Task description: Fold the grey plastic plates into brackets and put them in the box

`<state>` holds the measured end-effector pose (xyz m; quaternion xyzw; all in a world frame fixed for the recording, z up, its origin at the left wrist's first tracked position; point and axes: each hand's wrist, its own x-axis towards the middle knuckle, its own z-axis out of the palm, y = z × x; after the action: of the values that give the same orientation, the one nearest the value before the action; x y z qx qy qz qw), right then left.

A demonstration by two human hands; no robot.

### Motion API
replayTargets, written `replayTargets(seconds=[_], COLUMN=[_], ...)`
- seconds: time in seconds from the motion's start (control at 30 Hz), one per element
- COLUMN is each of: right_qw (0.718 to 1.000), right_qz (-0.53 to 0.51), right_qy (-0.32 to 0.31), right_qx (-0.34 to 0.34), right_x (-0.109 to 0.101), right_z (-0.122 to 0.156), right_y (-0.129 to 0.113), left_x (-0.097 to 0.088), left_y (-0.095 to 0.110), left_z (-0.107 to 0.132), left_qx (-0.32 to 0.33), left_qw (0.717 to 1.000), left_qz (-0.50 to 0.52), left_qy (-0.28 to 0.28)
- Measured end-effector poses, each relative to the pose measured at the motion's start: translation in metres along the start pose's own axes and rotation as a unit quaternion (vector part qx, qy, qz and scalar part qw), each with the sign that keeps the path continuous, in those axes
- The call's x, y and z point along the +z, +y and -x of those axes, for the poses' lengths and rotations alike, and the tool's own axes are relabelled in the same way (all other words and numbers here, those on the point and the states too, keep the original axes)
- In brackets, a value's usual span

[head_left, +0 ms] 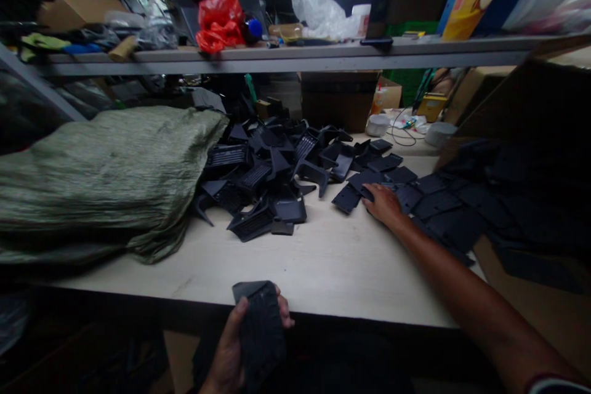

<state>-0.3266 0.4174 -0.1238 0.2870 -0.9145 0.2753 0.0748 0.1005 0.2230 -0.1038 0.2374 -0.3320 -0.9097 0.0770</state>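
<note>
Nearest: left hand (226, 354) at bottom centre, just past the counter's front edge, below the counter top.
Left fingers (281, 311): closed around the black ribbed plastic piece (263, 335), gripping it upright, thumb on the near side.
Right hand (383, 206): palm down, arm reaching in from the lower right.
Right fingers (372, 192): open, spread flat, touching the flat black plates (364, 183) at the edge of the spill.
Main pile: heap of black moulded plastic parts (263, 181), ribbed and angled, loosely tumbled, mid-counter.
Counter (300, 271): pale, scuffed laminate; bare strip runs between the heap and the front edge, widest in front of the heap.
Left edge of heap: green woven sack (101, 178), creased, lying on its side, touching the parts.
Right side: dark stack of flat plates (471, 212), overlapping, beside the right hand, running past the counter's right edge.
Behind: cardboard box (339, 98) under the shelf (277, 61).
Shelf above: red plastic bag (219, 21), crumpled, beside clear plastic film (316, 12).
</note>
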Motion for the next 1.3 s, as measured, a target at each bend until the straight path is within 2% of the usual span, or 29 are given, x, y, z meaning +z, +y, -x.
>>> replayTargets(seconds=[0.2,0.3,0.4,0.47,0.53,0.6,0.67,0.77,0.87,1.0,1.13,1.2,1.3], right_qw=[0.998,0.997,0.996,0.994,0.988,0.981,0.976,0.973,0.976,0.974,0.962,0.959,0.955], right_qz=[-0.014,-0.034,-0.048,-0.071,-0.131,-0.185,-0.190,-0.143,-0.056,0.033,0.070,0.041,-0.099], right_qy=[-0.023,-0.006,0.040,0.073,0.072,0.030,-0.026,-0.099,-0.158,-0.194,-0.228,-0.241,-0.257], right_qx=[-0.054,-0.064,-0.056,-0.042,-0.033,-0.052,-0.098,-0.151,-0.138,-0.110,-0.137,-0.146,-0.105], right_x=[-0.017,-0.027,-0.033,-0.036,-0.037,-0.036,-0.032,-0.021,-0.007,-0.001,-0.007,-0.010,-0.019], right_z=[0.018,0.016,0.018,0.027,0.043,0.067,0.093,0.127,0.145,0.145,0.134,0.130,0.138], right_y=[0.017,0.016,0.010,0.002,-0.013,-0.032,-0.052,-0.076,-0.089,-0.097,-0.101,-0.105,-0.125], left_x=[-0.027,-0.036,-0.039,-0.036,-0.029,-0.022,-0.017,-0.013,-0.010,-0.006,0.002,0.006,0.012], left_y=[-0.005,-0.002,0.001,0.003,0.006,0.009,0.013,0.017,0.016,0.008,0.001,0.000,0.001], left_z=[0.017,0.017,0.018,0.023,0.029,0.033,0.034,0.031,0.026,0.017,0.007,0.003,-0.001], left_qx=[0.003,-0.004,-0.022,-0.026,-0.019,-0.013,-0.009,0.004,0.030,0.071,0.085,0.089,0.110], left_qw=[0.994,0.990,0.989,0.989,0.989,0.991,0.992,0.996,0.997,0.978,0.957,0.953,0.951], left_qz=[-0.085,-0.119,-0.135,-0.129,-0.114,-0.101,-0.085,-0.035,0.043,0.184,0.261,0.271,0.271], left_qy=[0.073,0.076,0.050,0.063,0.087,0.090,0.090,0.085,0.052,0.068,0.097,0.100,0.103])
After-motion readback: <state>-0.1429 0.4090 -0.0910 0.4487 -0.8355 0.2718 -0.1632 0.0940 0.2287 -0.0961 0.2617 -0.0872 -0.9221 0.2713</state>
